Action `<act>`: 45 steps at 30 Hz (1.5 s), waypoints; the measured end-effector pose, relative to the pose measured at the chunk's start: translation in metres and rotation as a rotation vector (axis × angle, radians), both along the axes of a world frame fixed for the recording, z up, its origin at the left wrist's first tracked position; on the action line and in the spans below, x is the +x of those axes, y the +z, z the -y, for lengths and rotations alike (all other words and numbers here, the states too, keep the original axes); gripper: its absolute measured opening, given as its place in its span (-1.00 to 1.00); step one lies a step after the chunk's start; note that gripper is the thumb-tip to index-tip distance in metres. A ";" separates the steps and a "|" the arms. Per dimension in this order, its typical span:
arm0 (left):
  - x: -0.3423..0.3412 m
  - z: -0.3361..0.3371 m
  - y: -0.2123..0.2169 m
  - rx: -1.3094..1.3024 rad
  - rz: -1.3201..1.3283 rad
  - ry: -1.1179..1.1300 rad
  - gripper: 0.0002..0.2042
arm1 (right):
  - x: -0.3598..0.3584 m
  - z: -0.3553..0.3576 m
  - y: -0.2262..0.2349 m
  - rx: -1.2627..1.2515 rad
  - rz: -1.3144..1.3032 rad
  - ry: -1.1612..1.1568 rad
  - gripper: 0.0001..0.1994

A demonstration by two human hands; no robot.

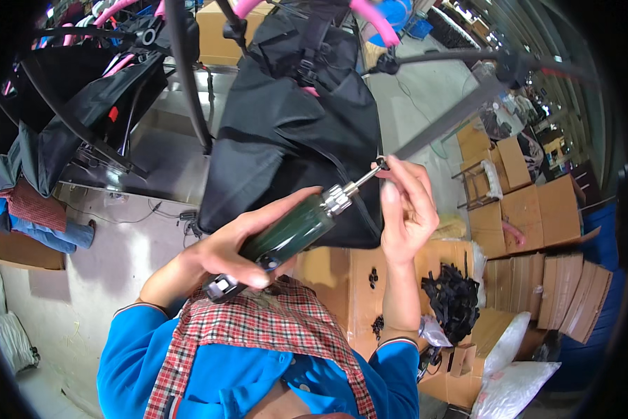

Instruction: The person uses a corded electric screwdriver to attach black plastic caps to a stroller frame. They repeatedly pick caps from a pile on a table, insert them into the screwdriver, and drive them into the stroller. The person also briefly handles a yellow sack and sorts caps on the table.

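An electric screwdriver (293, 234) with a dark green barrel and a silver collar lies in my left hand (223, 241), its fingers wrapped round the body. Its long bit points up and to the right. At the bit's tip, my right hand (408, 216) pinches thumb and finger together around a small dark piece, too small to name. Just beyond both hands hangs a black fabric stroller seat (258, 153) with straps and a buckle (305, 68). A dark frame tube (447, 122) runs up and right from beside my right fingertips.
More strollers with dark tubes and black fabric (83, 112) stand at the left, near a seated person's jeans (55, 234). Black straps (454, 293) and small black parts (373, 278) lie on cardboard (356, 314) at my right. Cardboard boxes (523, 216) and flattened stacks (572, 293) fill the far right.
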State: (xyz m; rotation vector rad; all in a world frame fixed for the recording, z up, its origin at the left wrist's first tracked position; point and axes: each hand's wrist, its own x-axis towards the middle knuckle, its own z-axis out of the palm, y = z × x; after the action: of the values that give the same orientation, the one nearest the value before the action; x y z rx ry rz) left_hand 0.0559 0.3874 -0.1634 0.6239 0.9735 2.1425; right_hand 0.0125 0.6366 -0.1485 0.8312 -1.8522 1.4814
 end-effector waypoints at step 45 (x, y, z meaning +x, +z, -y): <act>-0.093 0.220 -0.036 0.387 -0.058 0.202 0.25 | -0.189 0.198 0.154 0.239 -0.074 0.148 -0.73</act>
State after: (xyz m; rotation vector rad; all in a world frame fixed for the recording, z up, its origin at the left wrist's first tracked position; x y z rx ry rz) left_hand -0.0375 0.1676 -0.1993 0.8036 0.6761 2.5330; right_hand -0.1770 0.4385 0.0059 1.1422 -1.9730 1.3120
